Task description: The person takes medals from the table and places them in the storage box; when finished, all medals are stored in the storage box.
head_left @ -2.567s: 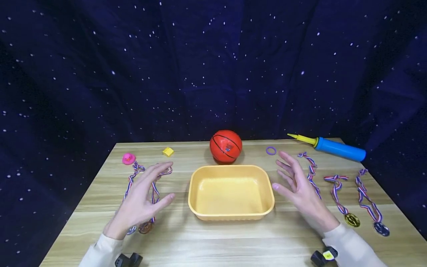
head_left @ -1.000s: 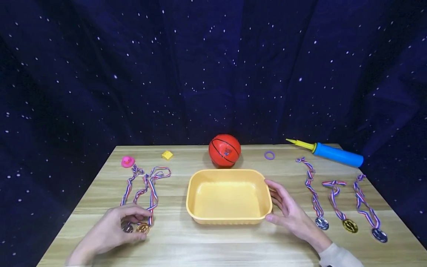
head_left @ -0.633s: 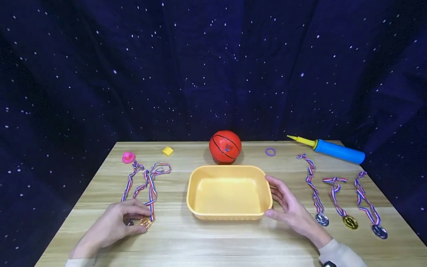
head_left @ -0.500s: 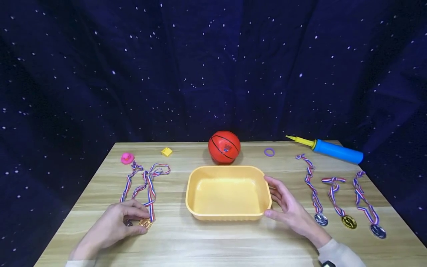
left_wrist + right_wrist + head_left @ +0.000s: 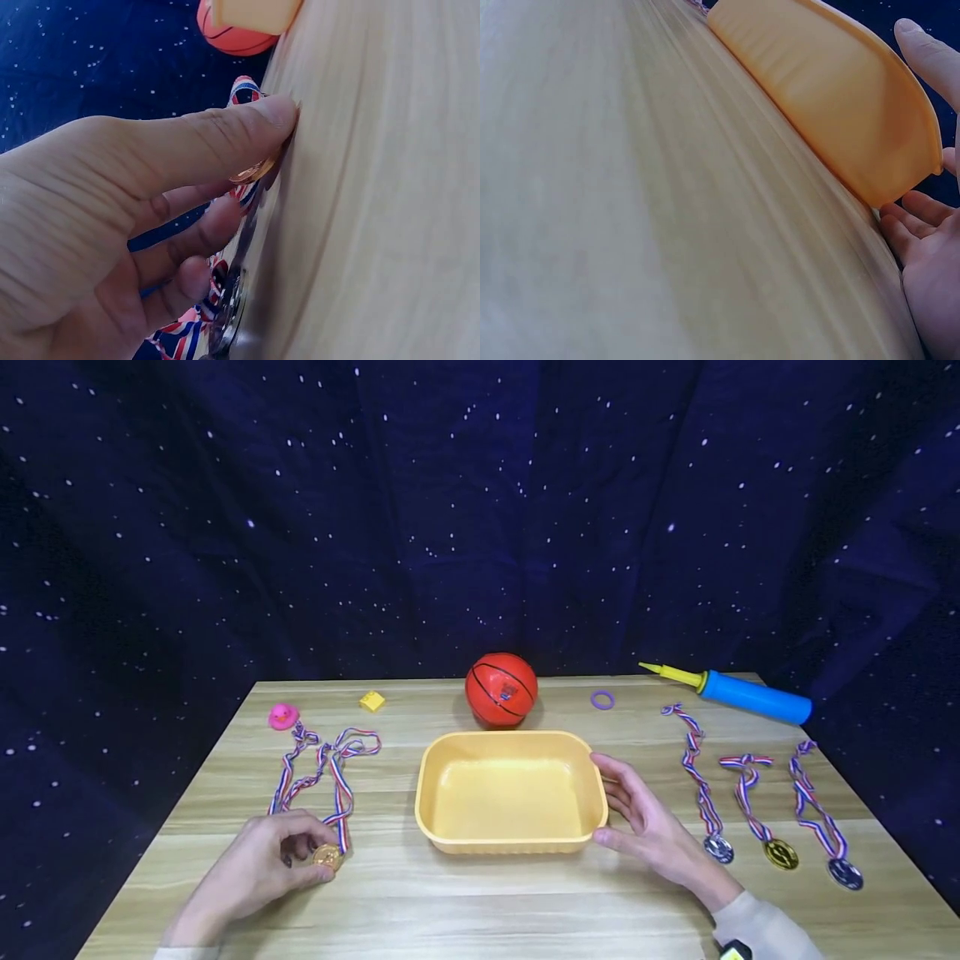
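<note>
1. The left hand (image 5: pixel 258 872) is low over the wooden table (image 5: pixel 480 910), thumb and forefinger narrowed to pinch the bronze medal (image 5: pixel 327 857) at its edge; the other fingers curl loosely beside it.
2. A silver medal (image 5: pixel 229 315) lies under that hand, mostly hidden from the head view.
3. The right hand (image 5: pixel 660 839) is at the right end of the yellow basin (image 5: pixel 512 846), thumb and fingers set wide; whether the thumb touches the rim I cannot tell.
4. To the right of that hand lie three ribboned medals: a silver one (image 5: pixel 718 849), a gold one (image 5: pixel 782 854) and a dark silvery one (image 5: pixel 845 874).
5. Beyond the left hand, striped ribbons (image 5: pixel 341 793) trail away from the pinched medal and its neighbour toward a pink duck (image 5: pixel 282 717).
6. Along the far side sit a yellow block (image 5: pixel 372 701), a red ball (image 5: pixel 501 690) just behind the basin, a purple ring (image 5: pixel 602 699) and a blue pump (image 5: pixel 757 697) with a yellow nozzle.
7. Behind everything hangs a dark, white-flecked cloth (image 5: pixel 480 527).
</note>
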`<control>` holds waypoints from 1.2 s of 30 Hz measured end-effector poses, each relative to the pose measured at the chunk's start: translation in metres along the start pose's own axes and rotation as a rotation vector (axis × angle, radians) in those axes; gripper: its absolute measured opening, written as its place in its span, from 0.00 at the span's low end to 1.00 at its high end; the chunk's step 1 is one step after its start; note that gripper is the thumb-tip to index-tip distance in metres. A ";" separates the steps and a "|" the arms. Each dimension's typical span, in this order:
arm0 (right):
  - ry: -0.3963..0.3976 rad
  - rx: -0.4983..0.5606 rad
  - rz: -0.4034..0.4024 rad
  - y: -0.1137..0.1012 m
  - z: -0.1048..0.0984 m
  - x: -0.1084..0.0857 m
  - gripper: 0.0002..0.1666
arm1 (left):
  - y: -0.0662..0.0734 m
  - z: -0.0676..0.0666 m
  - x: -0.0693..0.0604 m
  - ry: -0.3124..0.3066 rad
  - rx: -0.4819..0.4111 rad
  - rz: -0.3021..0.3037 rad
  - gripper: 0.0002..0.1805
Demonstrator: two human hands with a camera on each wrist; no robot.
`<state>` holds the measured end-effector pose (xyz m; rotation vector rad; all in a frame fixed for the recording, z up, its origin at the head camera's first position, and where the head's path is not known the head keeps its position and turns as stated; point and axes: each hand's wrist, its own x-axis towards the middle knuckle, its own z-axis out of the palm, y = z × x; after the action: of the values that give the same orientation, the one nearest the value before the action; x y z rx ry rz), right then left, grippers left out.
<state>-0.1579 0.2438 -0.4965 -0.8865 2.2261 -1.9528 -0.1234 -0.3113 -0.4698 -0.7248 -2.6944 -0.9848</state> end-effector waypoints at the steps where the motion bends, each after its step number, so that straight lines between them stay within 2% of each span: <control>1: -0.001 0.000 0.001 0.000 0.000 0.000 0.56 | 0.001 0.000 0.000 -0.003 -0.011 -0.002 0.24; 7: 0.003 0.004 0.018 -0.001 0.000 0.000 0.56 | 0.004 0.003 0.003 -0.044 -0.112 -0.052 0.22; 12: 0.006 0.006 0.027 -0.001 0.000 -0.002 0.57 | 0.009 0.007 0.005 -0.037 -0.189 -0.102 0.20; 19: -0.006 -0.010 0.013 0.001 -0.001 -0.001 0.56 | 0.015 0.012 0.009 0.039 -0.333 -0.155 0.21; 28: 0.006 -0.015 0.035 -0.002 -0.002 0.001 0.56 | 0.024 0.007 0.020 0.134 -0.371 -0.183 0.21; 33: 0.006 -0.025 0.034 -0.001 -0.002 0.000 0.56 | 0.028 0.002 0.030 0.166 -0.459 -0.165 0.23; 36: 0.004 -0.025 0.037 0.001 -0.001 0.000 0.56 | 0.031 0.001 0.034 0.177 -0.472 -0.148 0.25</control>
<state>-0.1583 0.2447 -0.4971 -0.8394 2.2576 -1.9165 -0.1372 -0.2773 -0.4423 -0.4809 -2.4090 -1.6672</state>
